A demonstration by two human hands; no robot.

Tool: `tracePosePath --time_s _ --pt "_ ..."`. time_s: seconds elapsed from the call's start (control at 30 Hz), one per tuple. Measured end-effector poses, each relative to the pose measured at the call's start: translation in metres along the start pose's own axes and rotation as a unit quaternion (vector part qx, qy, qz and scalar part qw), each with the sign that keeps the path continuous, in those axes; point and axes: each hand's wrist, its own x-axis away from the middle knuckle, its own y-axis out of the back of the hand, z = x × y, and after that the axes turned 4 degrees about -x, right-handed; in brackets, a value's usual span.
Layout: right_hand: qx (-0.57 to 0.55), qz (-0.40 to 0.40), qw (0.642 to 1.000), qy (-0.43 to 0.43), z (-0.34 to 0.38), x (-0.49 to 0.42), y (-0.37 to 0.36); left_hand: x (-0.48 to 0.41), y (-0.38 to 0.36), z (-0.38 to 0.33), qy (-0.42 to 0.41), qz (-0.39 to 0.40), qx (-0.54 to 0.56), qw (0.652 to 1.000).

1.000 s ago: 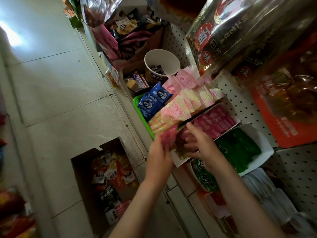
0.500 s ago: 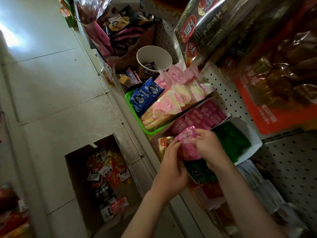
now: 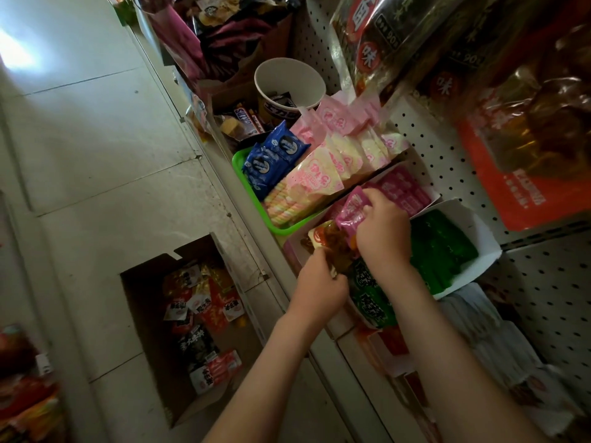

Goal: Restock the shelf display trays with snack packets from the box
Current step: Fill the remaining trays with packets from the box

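Pale tiled floor (image 3: 96, 155), pegboard wall (image 3: 447, 148)

Cardboard box (image 3: 140, 302) on the floor open-topped, clear from above; hanging bags (image 3: 383, 36) overhang the packed green basket (image 3: 237, 161) and pink-packet tray (image 3: 294, 251).

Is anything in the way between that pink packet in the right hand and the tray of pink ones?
Nothing visible. The right hand holds the pink packet right at the pink row in the white tray. The brown packet in the left hand lies nearer the aisle, not between them.
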Motion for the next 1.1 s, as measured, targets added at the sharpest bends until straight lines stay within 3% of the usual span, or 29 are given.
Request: tracePosePath --time_s 0.2,0.33,0.47,0.63,0.8,0.9,1.0,1.1 --pt "-0.095 -0.008 0.994 -0.058 -0.001 -0.007 -0.02 -0.018 0.006 -0.004 0.056 -0.039 0.001 0.998" --pt "-0.06 0.075 0.992 -0.084 -0.016 -0.009 -0.033 -0.022 0.006 -0.002 0.041 -0.016 -0.04 0.998" --pt "-0.031 0.089 0.993 -0.067 -0.025 -0.004 -0.048 -0.02 0.016 -0.004 0.048 -0.121 0.019 0.991" --pt "0.095 0.014 0.995 0.026 -0.019 0.003 -0.065 -0.016 0.042 0.02 0.04 -0.215 0.076 0.973" --pt "0.052 -0.061 0.98 0.181 0.017 0.049 -0.112 0.006 0.073 0.108 0.099 -0.234 0.058 0.965" --pt "-0.017 0.047 0.973 0.226 0.033 0.085 -0.17 0.015 0.1 0.173 0.159 -0.232 0.042 0.959" --pt "-0.063 0.203 0.967 0.138 0.027 0.111 -0.223 0.02 0.119 0.236 0.215 -0.239 0.024 0.947" --pt "-0.069 0.269 0.961 0.017 -0.003 0.122 -0.279 0.018 0.125 0.289 0.258 -0.237 0.022 0.937"
